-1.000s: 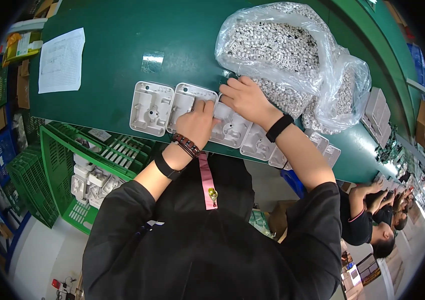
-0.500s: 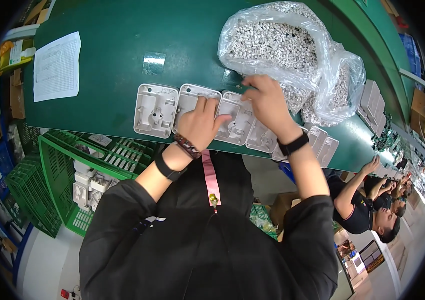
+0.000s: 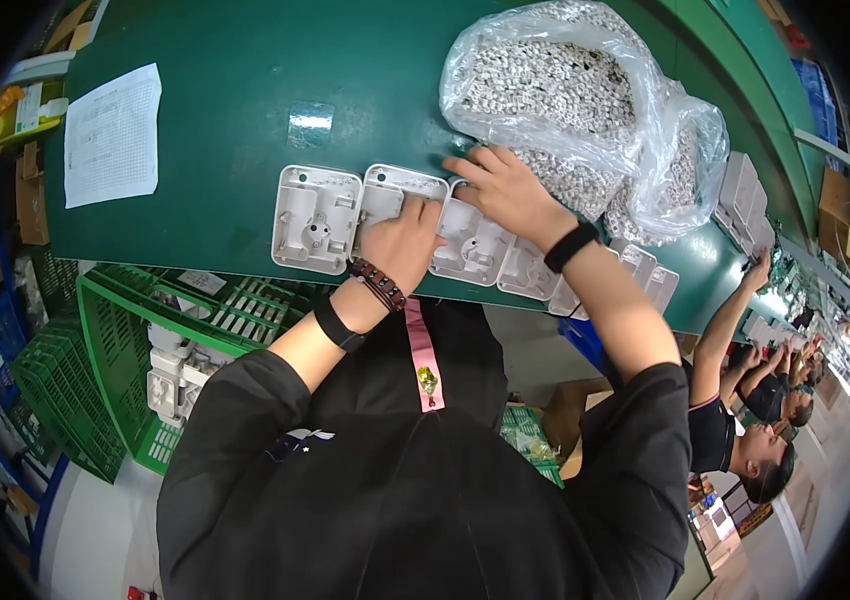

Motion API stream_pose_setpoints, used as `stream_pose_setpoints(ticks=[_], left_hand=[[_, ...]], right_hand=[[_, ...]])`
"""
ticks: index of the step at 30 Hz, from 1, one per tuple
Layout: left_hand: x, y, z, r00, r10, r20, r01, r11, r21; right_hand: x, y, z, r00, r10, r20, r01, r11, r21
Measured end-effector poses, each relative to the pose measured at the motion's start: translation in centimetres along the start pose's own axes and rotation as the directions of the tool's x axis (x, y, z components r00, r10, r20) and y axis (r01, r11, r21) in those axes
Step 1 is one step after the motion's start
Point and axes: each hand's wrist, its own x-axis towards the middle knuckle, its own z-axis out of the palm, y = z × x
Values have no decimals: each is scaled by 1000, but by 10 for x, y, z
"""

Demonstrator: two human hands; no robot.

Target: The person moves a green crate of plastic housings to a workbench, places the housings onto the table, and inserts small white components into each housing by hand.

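Light grey plastic housings, open side up, stand in a row along the table's near edge. My left hand [image 3: 403, 245] reaches down into the second housing [image 3: 407, 180], its fingers bent together and their tips hidden inside. At its left is the first housing [image 3: 316, 220], with a round boss in its middle. My right hand [image 3: 510, 190] is over the far end of the third housing [image 3: 469, 243], fingers bent and closed; whatever is at the tips is too small to make out. Beyond it lies a clear plastic bag [image 3: 545, 100] full of small whitish parts.
A printed sheet [image 3: 113, 137] lies at the table's left. A small clear film piece [image 3: 311, 125] lies near the middle. Below the edge stands a green crate [image 3: 110, 350] holding more housings. Other people [image 3: 735, 430] work along the table at right.
My right hand has moved left, from near the bag to the top of the third housing. My left hand stays in the second housing, its thumb drawn in closer.
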Motion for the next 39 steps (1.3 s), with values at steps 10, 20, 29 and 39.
stream_pose_setpoints(ticks=[10, 20, 29, 39], left_hand=[[-1, -1, 2, 1000, -19, 20, 19, 1000, -3], [0, -1, 0, 999, -22, 37, 22, 1000, -8], [-4, -1, -7, 999, -38, 11, 38, 997, -61], [-18, -22, -35, 982, -134, 132, 187, 631, -753]], right_hand=[[13, 21, 5, 922, -385, -50, 381, 921, -80], [10, 22, 10, 932, -363, -10, 361, 928, -93], [-7, 10, -10, 989, -151, -4, 151, 988, 18], [-22, -9, -24, 964, 263, -42, -236, 916, 323]])
